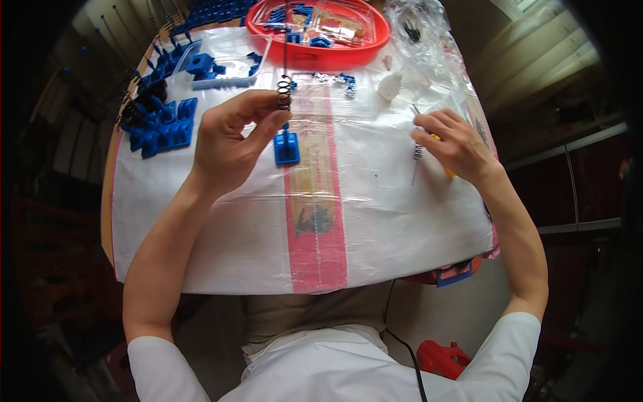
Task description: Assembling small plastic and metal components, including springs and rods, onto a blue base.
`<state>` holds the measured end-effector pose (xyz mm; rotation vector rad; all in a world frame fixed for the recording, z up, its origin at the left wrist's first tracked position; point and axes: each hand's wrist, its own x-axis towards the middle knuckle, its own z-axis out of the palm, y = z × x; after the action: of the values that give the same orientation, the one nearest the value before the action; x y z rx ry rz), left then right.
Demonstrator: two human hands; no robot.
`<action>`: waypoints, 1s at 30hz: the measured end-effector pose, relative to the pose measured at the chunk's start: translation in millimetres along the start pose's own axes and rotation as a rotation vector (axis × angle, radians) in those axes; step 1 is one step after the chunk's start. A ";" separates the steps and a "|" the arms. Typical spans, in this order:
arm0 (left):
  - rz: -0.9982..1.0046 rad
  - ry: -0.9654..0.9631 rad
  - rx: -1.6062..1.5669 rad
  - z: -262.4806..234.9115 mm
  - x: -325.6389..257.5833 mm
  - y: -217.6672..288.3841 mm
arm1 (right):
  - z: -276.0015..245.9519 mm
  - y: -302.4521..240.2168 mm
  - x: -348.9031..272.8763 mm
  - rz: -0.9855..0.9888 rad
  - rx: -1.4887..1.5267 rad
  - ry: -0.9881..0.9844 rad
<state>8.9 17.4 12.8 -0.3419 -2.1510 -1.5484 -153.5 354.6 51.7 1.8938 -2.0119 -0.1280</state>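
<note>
white shirt [321, 365] nearest; left hand [231, 137] pinches black spring [284, 97] above blue block [287, 149], right hand [455, 141] apart, curled on yellow thing [449, 173]; white sheet [395, 221] stretches openly to near edge; cabinets [593, 181] right.

- Black, open-coiled metal spring [284, 95]: upright, pinched between the left hand's [231, 137] thumb and fingers.
- Thin dark rod [286, 47]: rising upright above those fingertips.
- Blue, square plastic base [288, 155]: just below the same fingertips.
- Small dark wire coil [418, 151], straight-ended: at the right hand's [459, 144] fingertips.
</note>
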 end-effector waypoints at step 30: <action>0.061 0.049 -0.023 2.5 0.2 -2.0 | 19.5 -114.3 94.4 0.535 1.247 0.762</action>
<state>7.3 19.1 10.6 -0.3704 -2.0679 -1.5327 -54.4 248.3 16.8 1.3335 -1.9733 2.0145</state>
